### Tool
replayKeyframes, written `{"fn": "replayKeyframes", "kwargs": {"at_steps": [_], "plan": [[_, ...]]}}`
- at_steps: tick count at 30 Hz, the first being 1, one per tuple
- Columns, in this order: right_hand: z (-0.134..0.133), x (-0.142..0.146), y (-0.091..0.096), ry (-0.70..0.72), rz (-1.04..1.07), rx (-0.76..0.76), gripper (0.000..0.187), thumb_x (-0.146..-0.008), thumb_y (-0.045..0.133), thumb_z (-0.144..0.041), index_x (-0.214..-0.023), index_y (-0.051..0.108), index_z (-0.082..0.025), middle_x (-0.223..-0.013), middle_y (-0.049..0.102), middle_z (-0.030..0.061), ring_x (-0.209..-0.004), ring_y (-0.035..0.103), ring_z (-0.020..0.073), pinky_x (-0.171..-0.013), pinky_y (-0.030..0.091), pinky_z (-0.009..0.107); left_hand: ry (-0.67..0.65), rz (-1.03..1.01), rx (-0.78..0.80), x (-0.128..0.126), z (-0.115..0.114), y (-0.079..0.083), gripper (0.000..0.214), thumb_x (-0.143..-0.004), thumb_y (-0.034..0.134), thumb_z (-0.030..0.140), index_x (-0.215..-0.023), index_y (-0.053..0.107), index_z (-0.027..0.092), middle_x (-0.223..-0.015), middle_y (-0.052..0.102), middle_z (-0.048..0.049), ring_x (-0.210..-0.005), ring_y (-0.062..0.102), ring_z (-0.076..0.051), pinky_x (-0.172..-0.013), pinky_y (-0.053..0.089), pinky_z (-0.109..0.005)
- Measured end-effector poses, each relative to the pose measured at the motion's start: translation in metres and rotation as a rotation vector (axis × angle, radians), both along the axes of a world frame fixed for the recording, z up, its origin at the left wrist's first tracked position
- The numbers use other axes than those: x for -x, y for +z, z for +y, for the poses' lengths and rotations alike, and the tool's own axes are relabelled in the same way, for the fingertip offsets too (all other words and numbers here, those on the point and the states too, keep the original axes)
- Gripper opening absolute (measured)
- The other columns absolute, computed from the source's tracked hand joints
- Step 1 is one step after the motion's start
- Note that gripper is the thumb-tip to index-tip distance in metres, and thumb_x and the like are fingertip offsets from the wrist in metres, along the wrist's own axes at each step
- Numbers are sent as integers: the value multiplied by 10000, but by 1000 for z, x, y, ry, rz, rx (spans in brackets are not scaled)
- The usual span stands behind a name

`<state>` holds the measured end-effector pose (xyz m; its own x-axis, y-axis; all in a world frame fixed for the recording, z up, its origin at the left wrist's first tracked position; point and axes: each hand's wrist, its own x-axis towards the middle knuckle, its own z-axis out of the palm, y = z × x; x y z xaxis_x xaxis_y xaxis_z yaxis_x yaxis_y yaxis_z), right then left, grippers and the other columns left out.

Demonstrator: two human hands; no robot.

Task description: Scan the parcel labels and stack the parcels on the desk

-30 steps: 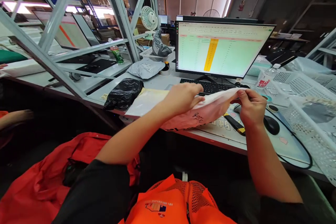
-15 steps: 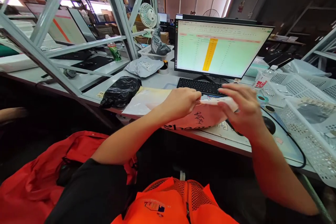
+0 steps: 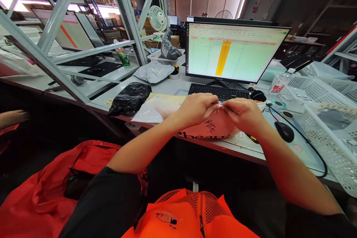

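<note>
A pink plastic mailing bag (image 3: 210,126) with handwritten marks and black print stands at the desk's front edge. My left hand (image 3: 199,108) is closed on its upper edge, fingers bent and pinching. Close beside it, my right hand (image 3: 242,113) pinches the same edge, with thumb and fingers pressed together. The fingertips of both hands nearly meet at the top of the bag. Behind the hands lies a black keyboard (image 3: 217,90). White and clear plastic packaging (image 3: 147,109) rests left of the bag.
A monitor (image 3: 237,52) stands behind the keyboard. Black (image 3: 129,98) and grey (image 3: 154,71) wrapped parcels lie to the left. On the right are a mouse (image 3: 283,131), tape rolls (image 3: 278,105), a bottle (image 3: 280,81) and white baskets (image 3: 329,137). Another person's hand (image 3: 12,118) shows at far left.
My right hand has moved left and down, from open and spread to pinching the bag's top edge beside my left hand. My left hand keeps its grip.
</note>
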<state>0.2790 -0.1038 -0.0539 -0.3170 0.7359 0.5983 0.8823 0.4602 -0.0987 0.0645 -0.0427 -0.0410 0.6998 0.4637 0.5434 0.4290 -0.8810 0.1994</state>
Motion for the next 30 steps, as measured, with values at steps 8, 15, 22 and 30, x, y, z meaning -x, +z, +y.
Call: {"fn": "replayKeyframes", "kwargs": {"at_steps": [8,15,22,30], "plan": [[3,-27,-5,-72,119,-90,196,-958,611,-291,-896,793,-253,-882,787,39,-785,710,239,-716,505,366,172,-6,-4,46,24,7,147,-955,637,321,-899,744,236,-856,755,-32,-778,668,-204,-675,440,-316],[17,-34,-7,-51,102,-145,228,-979,594,-287,-958,820,-259,-916,788,50,-840,696,252,-766,535,401,305,-114,-31,122,54,2,184,-931,676,406,-890,791,268,-854,783,-57,-750,680,-234,-720,497,-353],[22,-10,-22,11,22,-330,339,-1023,579,-193,-1297,763,-270,-1187,782,73,-1072,694,284,-930,541,461,298,62,-13,104,45,19,332,-966,631,491,-1073,797,223,-1051,797,-98,-985,714,-266,-938,522,-399],[-22,-17,-28,166,-119,-411,359,-951,707,-141,-1256,742,-326,-1253,761,57,-1132,691,275,-979,538,454,82,492,171,42,40,36,190,-886,713,428,-967,831,305,-924,804,-35,-799,690,-217,-700,455,-298]]}}
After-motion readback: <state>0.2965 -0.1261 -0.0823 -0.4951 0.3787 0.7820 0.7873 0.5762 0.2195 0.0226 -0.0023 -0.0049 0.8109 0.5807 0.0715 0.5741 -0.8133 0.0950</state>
